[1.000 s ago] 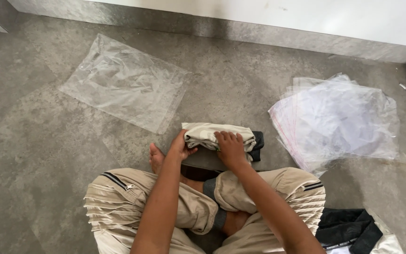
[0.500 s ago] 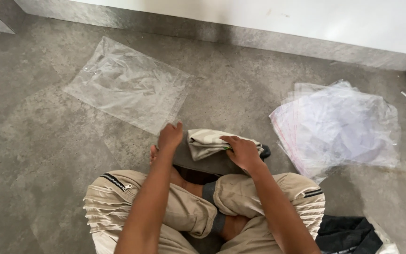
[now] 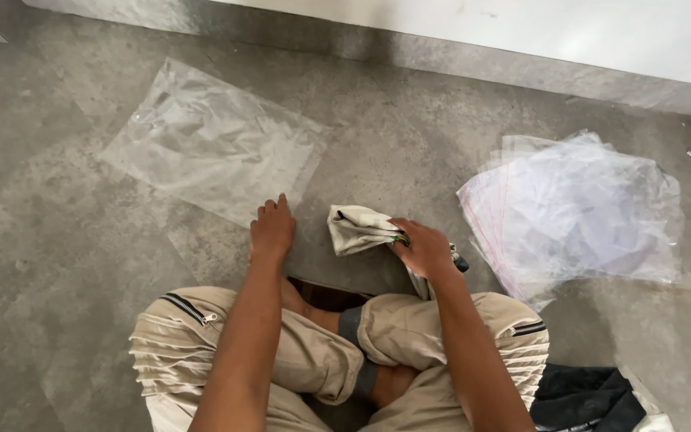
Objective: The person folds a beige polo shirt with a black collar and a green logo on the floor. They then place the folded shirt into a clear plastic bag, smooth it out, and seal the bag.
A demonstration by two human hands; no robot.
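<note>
I'm looking straight down at crossed legs in beige trousers (image 3: 297, 352) on a grey concrete floor (image 3: 57, 264). My right hand (image 3: 424, 250) is clamped around a folded cream garment (image 3: 359, 228), fingers curled over its near edge, holding it just above the floor in front of my knees. My left hand (image 3: 272, 230) is free, fingers together and reaching flat toward the near corner of a single clear plastic bag (image 3: 209, 144) lying spread out ahead and to the left; it touches or nearly touches that corner, I can't tell which. A loose stack of more clear bags (image 3: 577, 208) sits well off to the right, and a dark cloth (image 3: 589, 396) lies by my right knee. As I read it, this is the bagging step: the bag's mouth has to be found and lifted open while the fold stays tight.
</note>
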